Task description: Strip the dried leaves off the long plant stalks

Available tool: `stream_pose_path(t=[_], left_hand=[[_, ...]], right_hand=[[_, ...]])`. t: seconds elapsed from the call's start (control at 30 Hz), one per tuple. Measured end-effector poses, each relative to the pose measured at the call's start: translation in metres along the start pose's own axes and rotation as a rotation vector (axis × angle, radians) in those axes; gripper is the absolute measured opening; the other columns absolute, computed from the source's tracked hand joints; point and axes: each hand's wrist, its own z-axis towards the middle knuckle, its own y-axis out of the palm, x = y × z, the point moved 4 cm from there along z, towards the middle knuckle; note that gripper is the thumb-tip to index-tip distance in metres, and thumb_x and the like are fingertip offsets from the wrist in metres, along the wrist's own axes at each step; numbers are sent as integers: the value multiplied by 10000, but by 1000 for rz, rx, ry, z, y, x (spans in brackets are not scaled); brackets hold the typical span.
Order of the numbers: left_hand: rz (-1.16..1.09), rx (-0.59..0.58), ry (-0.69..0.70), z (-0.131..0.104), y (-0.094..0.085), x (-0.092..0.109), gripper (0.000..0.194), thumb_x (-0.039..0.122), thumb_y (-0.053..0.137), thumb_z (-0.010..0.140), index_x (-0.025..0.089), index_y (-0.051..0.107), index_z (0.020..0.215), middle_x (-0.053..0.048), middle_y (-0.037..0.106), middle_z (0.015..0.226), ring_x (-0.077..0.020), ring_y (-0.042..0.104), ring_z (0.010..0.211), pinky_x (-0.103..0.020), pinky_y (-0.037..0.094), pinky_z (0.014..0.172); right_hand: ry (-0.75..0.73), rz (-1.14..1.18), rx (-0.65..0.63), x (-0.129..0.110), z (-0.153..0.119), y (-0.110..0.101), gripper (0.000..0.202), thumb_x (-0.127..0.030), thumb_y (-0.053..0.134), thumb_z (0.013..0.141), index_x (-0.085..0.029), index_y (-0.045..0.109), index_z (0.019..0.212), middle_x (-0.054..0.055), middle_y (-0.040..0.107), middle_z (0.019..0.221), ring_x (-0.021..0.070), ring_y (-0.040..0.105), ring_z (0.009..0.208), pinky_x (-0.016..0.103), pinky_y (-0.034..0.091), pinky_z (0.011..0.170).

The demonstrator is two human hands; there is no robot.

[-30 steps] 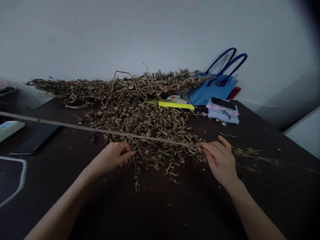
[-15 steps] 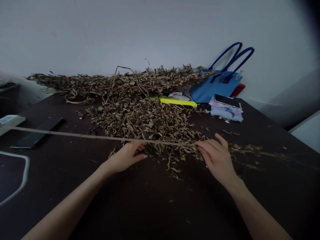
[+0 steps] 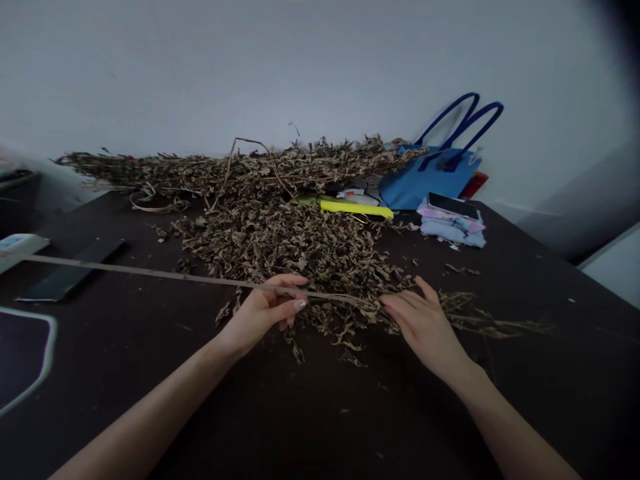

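A long dried stem (image 3: 165, 274) runs from the left side of the table to my right hand, with withered leaves toward its right end. My left hand (image 3: 263, 307) is loosely curled around the stem, which passes between thumb and forefinger. Farther right, my right hand (image 3: 420, 320) pinches the stem near a leafy part, its little finger raised. Thin leafy tips (image 3: 490, 323) stick out beyond my right hand. Behind and beneath both hands spreads a heap of crumpled dry leaves (image 3: 280, 240).
A thick bundle of dried plants (image 3: 180, 172) lies along the wall. At the back right are a yellow object (image 3: 356, 209), a blue bag (image 3: 425, 181) and a phone (image 3: 453, 205) on folded cloth (image 3: 445, 229). A dark flat device (image 3: 75, 270) and white box (image 3: 20, 250) lie left.
My left hand has come up around the stem, its thumb now in front. My right hand has shifted slightly left and down, and the leafy tips beyond it moved with it.
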Motion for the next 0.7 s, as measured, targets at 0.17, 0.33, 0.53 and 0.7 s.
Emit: stream_pose_path(t=[0.17,0.33,0.53,0.7], left_hand=[[-12,8,-14,1,4,-11,261,287,661,768,184,634,1007,38,513,606,-66,461,520,-162,370,451],[63,-9,-16,0,6,-13,235,305,638,782,174,658,976,4,572,683,-75,490,544,-175,393,467],[169,-41,8,-1,9,-13,244,371,574,826,136,639,831,-11,570,722,-81,511,557,-197,431,502],[248,-27,2,-1,10,-13,279,388,545,837,131,594,740,14,510,661,-67,472,501,-174,370,433]], right_hand=[[-43,13,-124,0,-2,9,258,-58,346,866,-189,564,912,17,625,763,134,575,700,449,278,1031],[-46,40,-157,-2,-3,11,272,-43,324,859,-182,554,899,13,608,731,129,561,672,409,324,1002],[-42,51,-160,-3,-3,12,284,-28,331,850,-184,564,892,14,623,753,127,570,680,401,330,998],[-53,73,-124,-3,-2,11,280,-40,334,856,-193,567,879,31,651,825,139,591,733,398,360,969]])
